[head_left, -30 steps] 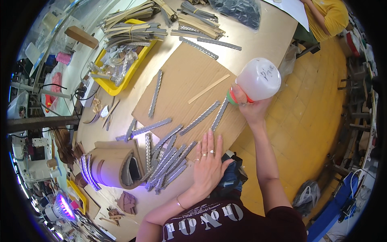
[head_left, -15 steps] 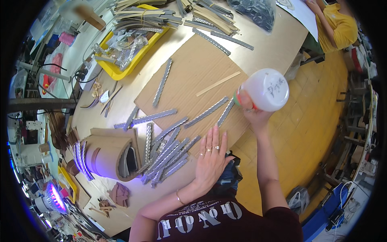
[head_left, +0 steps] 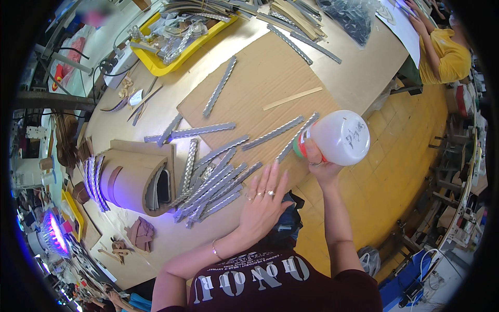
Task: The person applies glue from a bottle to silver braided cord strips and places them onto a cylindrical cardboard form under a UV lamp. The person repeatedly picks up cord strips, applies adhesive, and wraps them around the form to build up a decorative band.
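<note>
Above corrugated strips [head_left: 218, 182], round translucent bottle [head_left: 340, 138]

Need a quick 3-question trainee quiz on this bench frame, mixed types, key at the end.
1. True or false: the right hand holds the white bottle tipped over the cardboard sheet.
2. The left hand rests: A) in the yellow tray; B) flat by the pile of grey strips; C) on the wooden stick.
3. What stands left of the strip pile?

Key: 1 true. 2 B. 3 a curved cardboard form.
</note>
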Motion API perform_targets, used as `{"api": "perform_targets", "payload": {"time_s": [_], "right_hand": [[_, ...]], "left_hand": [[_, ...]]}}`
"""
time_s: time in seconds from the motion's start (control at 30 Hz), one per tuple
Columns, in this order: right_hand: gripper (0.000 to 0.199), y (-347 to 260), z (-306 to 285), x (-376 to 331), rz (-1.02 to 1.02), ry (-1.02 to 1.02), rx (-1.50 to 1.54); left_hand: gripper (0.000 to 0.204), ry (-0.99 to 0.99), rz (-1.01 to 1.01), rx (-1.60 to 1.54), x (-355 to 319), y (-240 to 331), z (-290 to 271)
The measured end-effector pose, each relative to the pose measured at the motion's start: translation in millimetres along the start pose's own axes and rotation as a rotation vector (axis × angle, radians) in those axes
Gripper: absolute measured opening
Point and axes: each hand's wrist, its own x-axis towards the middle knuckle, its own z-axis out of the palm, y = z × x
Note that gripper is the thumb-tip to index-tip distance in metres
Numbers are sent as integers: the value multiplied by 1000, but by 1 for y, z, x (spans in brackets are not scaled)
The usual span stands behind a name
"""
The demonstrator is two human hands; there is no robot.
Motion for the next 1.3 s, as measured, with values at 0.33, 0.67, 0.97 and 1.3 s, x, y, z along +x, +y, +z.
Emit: {"api": "perform_targets", "payload": {"time_s": [0.33, 0.67, 0.97, 1.3], "right_hand": [[29, -12, 3, -1, 51, 170, 107], [19, -1, 11, 17, -126, 94, -35], [33, 20, 6, -41, -106, -309, -193], [24, 38, -11, 21, -11, 194, -134]], "left_hand": [[81, -17, -60, -10, -4, -5, -3], [82, 22, -38, 101, -4, -3, -2], [83, -18, -38, 152, 3, -5, 2], [85, -42, -23, 259, 5, -1, -3]]}}
